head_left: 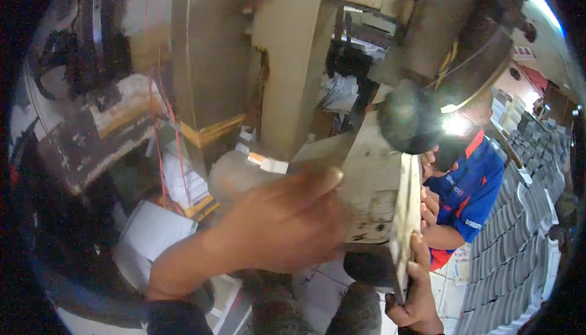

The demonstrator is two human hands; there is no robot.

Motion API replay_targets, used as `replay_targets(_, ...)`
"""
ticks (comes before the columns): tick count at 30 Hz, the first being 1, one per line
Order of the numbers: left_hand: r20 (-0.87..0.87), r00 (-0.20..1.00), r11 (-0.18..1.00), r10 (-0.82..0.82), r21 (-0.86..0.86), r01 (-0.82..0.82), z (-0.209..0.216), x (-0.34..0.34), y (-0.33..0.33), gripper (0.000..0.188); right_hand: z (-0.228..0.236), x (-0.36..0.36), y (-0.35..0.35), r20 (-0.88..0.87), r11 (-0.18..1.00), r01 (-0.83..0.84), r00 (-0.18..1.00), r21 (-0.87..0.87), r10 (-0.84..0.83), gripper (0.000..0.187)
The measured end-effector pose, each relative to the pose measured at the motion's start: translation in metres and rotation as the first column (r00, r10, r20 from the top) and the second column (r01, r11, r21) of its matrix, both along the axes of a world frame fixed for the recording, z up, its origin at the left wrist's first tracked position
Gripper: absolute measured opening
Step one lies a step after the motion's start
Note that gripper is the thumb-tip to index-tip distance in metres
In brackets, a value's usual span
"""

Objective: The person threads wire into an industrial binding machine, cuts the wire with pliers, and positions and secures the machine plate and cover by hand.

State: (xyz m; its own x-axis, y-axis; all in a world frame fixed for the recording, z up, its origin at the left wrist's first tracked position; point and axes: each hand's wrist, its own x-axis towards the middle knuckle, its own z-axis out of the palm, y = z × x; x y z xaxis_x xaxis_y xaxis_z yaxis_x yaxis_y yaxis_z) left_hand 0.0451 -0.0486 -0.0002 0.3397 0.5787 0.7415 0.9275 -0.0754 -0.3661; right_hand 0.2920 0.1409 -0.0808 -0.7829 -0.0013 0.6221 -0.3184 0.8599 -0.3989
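My left hand [293, 222] reaches across from the lower left, over the near side of a worn wooden work surface [369, 173]. It is smeared by motion. Its thumb lies along the curled fingers, and whatever they hold, if anything, is hidden. On the right, my right hand [418, 289] grips the near end of a narrow pale board [406, 213], seen nearly edge-on along the side of the work surface. Farther up the same board rest the fingers of another person's hand [429, 207].
A person in a blue and red shirt [470, 179] leans in beyond the board. Stacks of grey bundles [519, 262] line the right side. White sheets [155, 231] lie at lower left, near a heavy machine frame [287, 72]. A bright lamp [455, 124] shines at upper right.
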Motion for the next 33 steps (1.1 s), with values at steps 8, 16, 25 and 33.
replay_targets(8, -0.091, 0.995, 0.999, 0.037, -0.009, -0.038, 0.009, 0.007, -0.001, 0.054, 0.032, 0.006, -0.012, -0.049, 0.999, -0.034, 0.998, 0.036, 0.036, 0.065)
replay_targets(16, 0.107, 0.932, 0.901, -0.345, 0.315, 0.297, 0.023, 0.008, -0.016, 0.062, 0.039, 0.007, -0.013, -0.107, 0.996, -0.088, 0.99, 0.03, 0.09, 0.07)
replay_targets(25, -0.068, 0.97, 0.925, -0.232, 0.291, 0.242, 0.039, 0.075, -0.029, 0.034, 0.044, 0.012, -0.008, -0.124, 0.994, -0.104, 0.986, 0.032, 0.107, 0.062)
replay_targets(33, -0.224, 0.896, 0.924, -0.383, -0.081, 0.375, 0.04, 0.097, 0.028, 0.04, 0.116, -0.022, 0.009, -0.001, 0.809, -0.248, 0.956, -0.533, 0.293, 0.038)
